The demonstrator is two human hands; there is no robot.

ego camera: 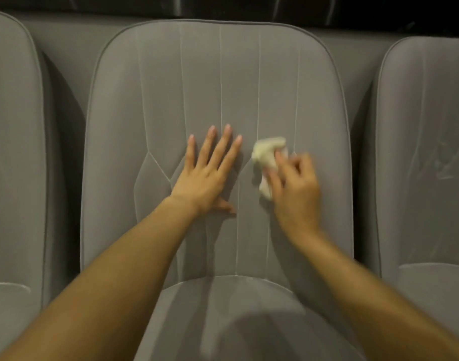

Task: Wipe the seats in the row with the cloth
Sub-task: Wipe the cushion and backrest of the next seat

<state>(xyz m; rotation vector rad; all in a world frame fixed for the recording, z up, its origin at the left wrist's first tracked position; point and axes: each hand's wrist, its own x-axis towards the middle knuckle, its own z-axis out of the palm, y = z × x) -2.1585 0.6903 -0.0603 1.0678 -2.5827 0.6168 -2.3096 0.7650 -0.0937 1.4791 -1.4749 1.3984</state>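
A grey upholstered seat fills the middle of the view, its backrest point(218, 82) stitched with vertical seams and its cushion point(223, 313) below. My left hand point(207, 173) lies flat on the backrest with fingers straight and spread. Just to its right, my right hand point(293, 188) grips a crumpled cream cloth point(267, 155) and holds it against the backrest. The right hand is blurred by motion.
A matching grey seat point(12, 152) stands to the left and another point(429, 152) to the right, with dark gaps between the backrests. A dark surface point(249, 6) runs along the top behind the row.
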